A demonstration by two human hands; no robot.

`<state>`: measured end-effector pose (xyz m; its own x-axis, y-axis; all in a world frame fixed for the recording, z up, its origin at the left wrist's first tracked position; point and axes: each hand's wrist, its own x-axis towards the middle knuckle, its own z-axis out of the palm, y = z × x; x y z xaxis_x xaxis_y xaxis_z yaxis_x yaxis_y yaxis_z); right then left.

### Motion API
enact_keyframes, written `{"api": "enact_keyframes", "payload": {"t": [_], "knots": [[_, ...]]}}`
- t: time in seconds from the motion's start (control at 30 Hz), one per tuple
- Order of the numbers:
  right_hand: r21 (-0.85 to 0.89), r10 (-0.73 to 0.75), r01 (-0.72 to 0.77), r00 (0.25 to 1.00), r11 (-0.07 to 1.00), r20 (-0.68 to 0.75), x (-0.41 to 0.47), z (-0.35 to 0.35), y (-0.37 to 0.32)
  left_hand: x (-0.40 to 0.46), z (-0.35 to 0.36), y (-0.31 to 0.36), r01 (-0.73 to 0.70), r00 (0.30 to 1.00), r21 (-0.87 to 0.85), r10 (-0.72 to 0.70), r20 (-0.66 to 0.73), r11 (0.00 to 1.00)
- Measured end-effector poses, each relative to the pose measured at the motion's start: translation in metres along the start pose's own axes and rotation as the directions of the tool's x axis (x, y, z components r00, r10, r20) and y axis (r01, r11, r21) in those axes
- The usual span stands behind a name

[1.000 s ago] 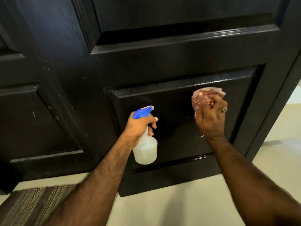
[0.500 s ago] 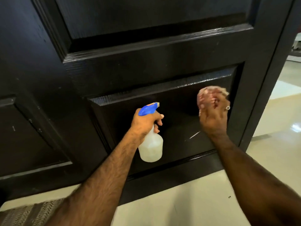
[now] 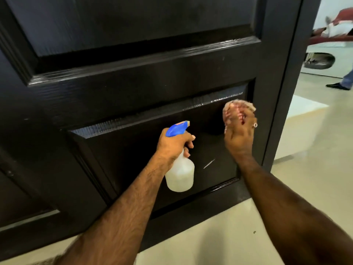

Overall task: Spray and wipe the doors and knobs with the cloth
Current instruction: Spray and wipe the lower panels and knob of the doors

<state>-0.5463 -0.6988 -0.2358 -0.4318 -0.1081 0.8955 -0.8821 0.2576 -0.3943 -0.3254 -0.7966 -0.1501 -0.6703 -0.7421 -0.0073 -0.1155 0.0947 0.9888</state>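
Cloth [image 3: 238,111], soft and light, bunched in right hand [image 3: 239,138] at door [image 3: 133,104] panel's upper right corner; left hand [image 3: 172,145] wrapped round spray bottle [image 3: 179,176] neck.

door [image 3: 133,88]: black/very dark brown, faint wood-grain texture, glossy highlights on panel edges; one pale scratch [image 3: 209,163] on lower panel. spray bottle [image 3: 179,175]: translucent white body, milky liquid inside, blue trigger head with a small red/white label on top and whitish nozzle tip. cloth [image 3: 234,110]: pink-and-white, mottled/striped, red streaks. right hand [image 3: 239,137]: silver ring [image 3: 255,125]. floor [image 3: 315,150]: cream/beige, glossy, with a lighter white patch near the doorway. background past the door: red and white blurred shapes, blue trouser leg [image 3: 348,80], black shoe [image 3: 335,86].
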Motion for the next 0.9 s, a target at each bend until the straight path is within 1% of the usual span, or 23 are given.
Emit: {"api": "enact_keyframes", "payload": {"t": [0.03, 0.07, 0.1, 0.13, 0.17, 0.2, 0.23, 0.27, 0.3, 0.33, 0.37, 0.4, 0.43, 0.47, 0.5, 0.53, 0.6, 0.63, 0.7, 0.77, 0.8, 0.83, 0.9], "knots": [[0.059, 0.113, -0.108, 0.990, 0.992, -0.085, 0.025, 0.002, -0.006, 0.002, 0.007, 0.003, -0.004, 1.000, -0.004, 0.004, 0.009, 1.000], [0.128, 0.224, -0.205, 0.962, 0.970, -0.156, 0.048, 0.008, -0.013, 0.005, 0.013, 0.007, -0.020, 1.000, -0.007, 0.020, 0.011, 1.000], [0.183, 0.317, -0.283, 0.928, 0.942, -0.198, 0.064, 0.012, -0.024, 0.008, 0.018, 0.011, -0.038, 0.999, -0.005, 0.038, 0.006, 0.999], [0.200, 0.365, -0.327, 0.909, 0.924, -0.201, 0.070, 0.016, -0.034, 0.012, 0.022, 0.013, -0.056, 0.998, 0.000, 0.056, -0.002, 0.998], [0.175, 0.339, -0.309, 0.924, 0.935, -0.176, 0.066, 0.017, -0.040, 0.015, 0.025, 0.016, -0.070, 0.997, 0.005, 0.070, -0.011, 0.998], [0.109, 0.233, -0.219, 0.962, 0.970, -0.142, 0.053, 0.015, -0.042, 0.017, 0.028, 0.018, -0.077, 0.997, 0.005, 0.078, -0.020, 0.997], [0.033, 0.067, -0.064, 0.993, 0.997, -0.092, 0.037, 0.010, -0.036, 0.020, 0.031, 0.019, -0.077, 0.997, 0.009, 0.077, -0.023, 0.997], [-0.004, -0.085, 0.085, 0.996, 0.996, -0.022, 0.026, 0.002, -0.023, 0.022, 0.032, 0.019, -0.073, 0.997, 0.016, 0.073, -0.019, 0.997], [-0.022, -0.191, 0.192, 0.980, 0.981, 0.047, 0.027, -0.006, -0.007, 0.023, 0.033, 0.018, -0.066, 0.998, 0.024, 0.067, -0.016, 0.998], [-0.029, -0.231, 0.233, 0.971, 0.972, 0.066, 0.036, -0.011, 0.005, 0.024, 0.034, 0.017, -0.062, 0.998, 0.028, 0.062, -0.012, 0.998], [-0.019, -0.175, 0.176, 0.984, 0.984, 0.033, 0.046, -0.015, 0.009, 0.025, 0.035, 0.017, -0.061, 0.998, 0.030, 0.061, -0.007, 0.998], [0.020, -0.037, 0.037, 0.999, 0.999, -0.029, 0.054, -0.015, 0.007, 0.026, 0.037, 0.017, -0.067, 0.998, 0.031, 0.067, 0.003, 0.997], [0.091, 0.141, -0.134, 0.986, 0.987, -0.086, 0.061, -0.014, -0.002, 0.026, 0.039, 0.017, -0.079, 0.997, 0.033, 0.079, 0.014, 0.996], [0.158, 0.264, -0.244, 0.957, 0.957, -0.122, 0.062, -0.012, -0.011, 0.027, 0.043, 0.016, -0.089, 0.996, 0.033, 0.089, 0.018, 0.995], [0.194, 0.298, -0.268, 0.943, 0.944, -0.146, 0.059, -0.008, -0.020, 0.027, 0.047, 0.015, -0.094, 0.995, 0.034, 0.094, 0.017, 0.995], [0.192, 0.261, -0.230, 0.953, 0.954, -0.154, 0.052, -0.003, -0.026, 0.027, 0.050, 0.012, -0.094, 0.996, 0.036, 0.094, 0.012, 0.995], [0.151, 0.165, -0.147, 0.980, 0.978, -0.111, 0.021, 0.005, -0.019, 0.028, 0.058, -0.003, -0.076, 0.997, 0.042, 0.076, 0.011, 0.996], [0.131, 0.158, -0.146, 0.984, 0.981, -0.081, 0.001, 0.008, -0.010, 0.028, 0.061, -0.013, -0.067, 0.998, 0.049, 0.066, 0.018, 0.997], [0.098, 0.233, -0.233, 0.972, 0.968, 0.010, -0.052, 0.013, 0.007, 0.027, 0.064, -0.039, -0.035, 0.999, 0.072, 0.033, 0.023, 0.997], [0.080, 0.338, -0.349, 0.932, 0.934, 0.129, -0.114, 0.013, 0.021, 0.027, 0.067, -0.066, 0.018, 0.999, 0.087, -0.020, 0.025, 0.996], [0.057, 0.413, -0.432, 0.888, 0.900, 0.201, -0.143, 0.010, 0.026, 0.026, 0.067, -0.079, 0.045, 0.999, 0.088, -0.048, 0.026, 0.995], [0.023, 0.505, -0.532, 0.816, 0.847, 0.281, -0.165, 0.007, 0.029, 0.026, 0.069, -0.090, 0.073, 0.997, 0.089, -0.076, 0.027, 0.993], [-0.091, 0.690, -0.721, 0.609, 0.687, 0.391, -0.181, 0.006, 0.034, 0.028, 0.074, -0.109, 0.123, 0.992, 0.111, -0.125, 0.016, 0.986]]}}
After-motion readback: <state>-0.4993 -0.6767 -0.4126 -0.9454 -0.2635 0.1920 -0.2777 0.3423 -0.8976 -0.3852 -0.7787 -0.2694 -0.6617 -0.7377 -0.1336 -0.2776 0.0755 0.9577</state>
